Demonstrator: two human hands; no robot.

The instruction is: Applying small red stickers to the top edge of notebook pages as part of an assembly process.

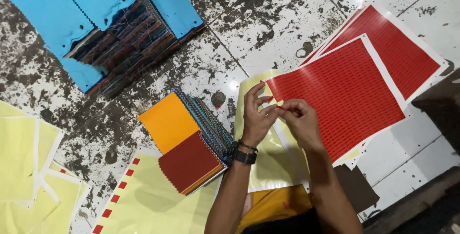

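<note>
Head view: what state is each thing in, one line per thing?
Left hand: fingers spread, tips at the red sheet's corner.
Right hand: pinching at that same corner.
Red sticker sheet: flat, overlapping a second red sheet.
Swatch stack: fanned, orange and dark red on top.
Blue swatch stacks: spread out.

One view only, from a camera on the person's head, looking almost straight down at a stained, paint-flecked tiled floor (268, 28). It sits close: the forearms enter from the bottom edge and the two hands meet just below frame centre, over the near corner of the upper red sticker sheet (340, 95), the landmark here. Left of that sheet lies an orange-topped stack of fabric swatches (184, 140); far up-left of it, blue swatch stacks (96, 23) are cut by the top edge. Yellow backing sheets (24, 167) run off the left edge.
</note>
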